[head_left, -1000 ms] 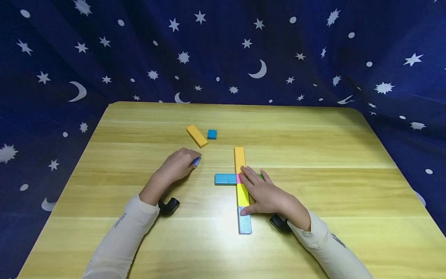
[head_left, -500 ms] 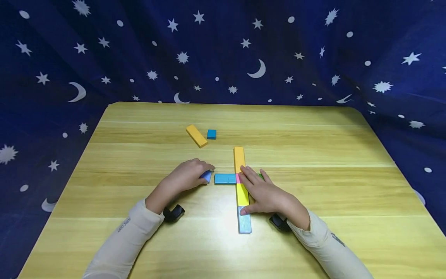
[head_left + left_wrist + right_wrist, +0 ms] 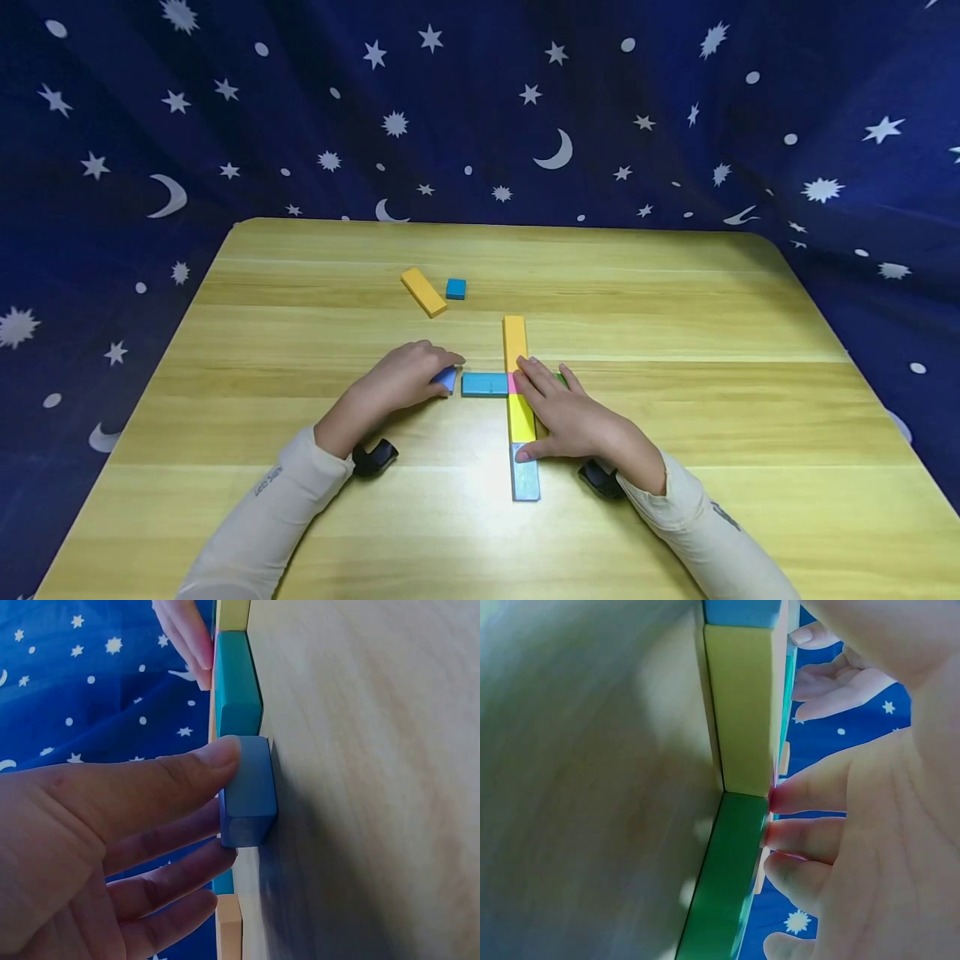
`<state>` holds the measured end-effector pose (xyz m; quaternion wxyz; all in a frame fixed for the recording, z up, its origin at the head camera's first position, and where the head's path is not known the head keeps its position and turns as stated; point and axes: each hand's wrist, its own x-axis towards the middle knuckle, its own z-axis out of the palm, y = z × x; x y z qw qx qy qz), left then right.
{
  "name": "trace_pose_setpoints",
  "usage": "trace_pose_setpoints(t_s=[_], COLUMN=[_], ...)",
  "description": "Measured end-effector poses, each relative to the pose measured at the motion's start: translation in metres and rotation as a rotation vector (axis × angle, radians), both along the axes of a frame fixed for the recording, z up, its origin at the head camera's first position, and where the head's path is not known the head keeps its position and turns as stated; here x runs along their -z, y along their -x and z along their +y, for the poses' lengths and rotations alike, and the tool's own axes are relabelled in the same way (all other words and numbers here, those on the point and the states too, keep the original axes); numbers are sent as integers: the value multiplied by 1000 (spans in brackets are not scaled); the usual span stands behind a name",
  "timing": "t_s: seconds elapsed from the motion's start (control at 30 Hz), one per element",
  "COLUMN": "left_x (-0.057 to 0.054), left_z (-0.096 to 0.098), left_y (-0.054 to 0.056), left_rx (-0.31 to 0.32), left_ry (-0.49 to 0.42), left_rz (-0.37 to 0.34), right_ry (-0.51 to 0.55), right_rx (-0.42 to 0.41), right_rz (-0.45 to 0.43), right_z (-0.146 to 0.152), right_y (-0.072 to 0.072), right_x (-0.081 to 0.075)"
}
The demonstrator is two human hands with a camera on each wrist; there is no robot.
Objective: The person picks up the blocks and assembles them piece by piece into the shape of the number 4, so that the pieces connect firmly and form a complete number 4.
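Note:
Blocks lie in a flat cross on the table. An orange block (image 3: 514,337) forms the far end, then a pink block (image 3: 513,383), a yellow block (image 3: 521,417) and a light blue block (image 3: 527,485) run toward me. Left of the pink one lies a teal-blue block (image 3: 484,385); a green block (image 3: 724,877) extends right, mostly under my right hand (image 3: 577,421). That hand rests over the middle with fingers extended. My left hand (image 3: 401,375) pinches a periwinkle-blue block (image 3: 251,780) between thumb and fingers, close to the teal-blue block's left end.
Beyond my left hand lie a loose orange block (image 3: 423,292) and a small blue square block (image 3: 456,289). A dark blue curtain (image 3: 480,108) with stars and moons hangs behind the wooden table (image 3: 675,300). Each wrist carries a black device (image 3: 375,459).
My left hand has moved right and nearer to me, bringing the periwinkle-blue block beside the teal-blue one, and has held still over the last half second. My right hand stays in place.

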<state>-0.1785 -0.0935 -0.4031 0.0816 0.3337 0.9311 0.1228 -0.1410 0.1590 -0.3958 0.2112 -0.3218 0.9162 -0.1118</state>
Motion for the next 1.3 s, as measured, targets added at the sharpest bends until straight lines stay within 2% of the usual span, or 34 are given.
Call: trace_pose_setpoints(t_s=[0.47,0.77,0.97,1.1,1.3], left_x=[-4,-1,-1,-3,1], left_z=[0,0,-3,-8,-16], left_y=[-1,-1,7,18,40], left_rx=[1,5,-9,-66,-244], left_ry=[-6,-12,-66,-112,-119], left_rz=[9,1,-5,30,82], right_ry=[3,2,-6,-8,-2], right_rx=[4,3,6,4,4], right_rz=[-4,-6,-4,3,-3], right_z=[0,0,1,2,2], right_y=[1,1,1,1,-2], right_x=[0,0,-1,-1,-1])
